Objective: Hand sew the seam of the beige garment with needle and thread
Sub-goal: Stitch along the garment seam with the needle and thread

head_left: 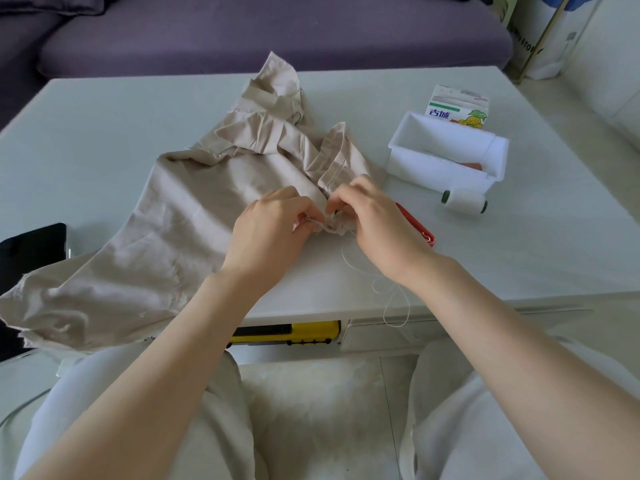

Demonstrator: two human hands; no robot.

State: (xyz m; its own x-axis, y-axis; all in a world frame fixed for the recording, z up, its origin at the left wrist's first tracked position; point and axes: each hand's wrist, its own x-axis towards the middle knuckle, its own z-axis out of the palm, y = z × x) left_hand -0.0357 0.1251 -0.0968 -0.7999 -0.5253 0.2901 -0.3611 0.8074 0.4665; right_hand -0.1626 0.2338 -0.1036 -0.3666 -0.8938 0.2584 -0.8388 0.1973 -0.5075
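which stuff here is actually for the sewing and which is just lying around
In use: beige garment, pinched at the seam by left hand and right hand; white thread trailing over the table edge; thread spool.
Lying about: red-handled tool, white box, pineapple carton, black device, yellow item under the table.

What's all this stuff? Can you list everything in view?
beige garment: one, beige, spread over the table
table: one, white, under it all
tray: one, white, right of the garment
carton: one, white, behind the tray
thread spool: one, white, before the tray
thread: one strand, white, trailing over the table's near edge
tool: one, red, between garment and spool
flat device: one, black, table's left edge
sofa: one, purple, beyond the table
yellow object: one, yellow, below the table's near edge
left hand, right hand: two, pinching the garment's seam
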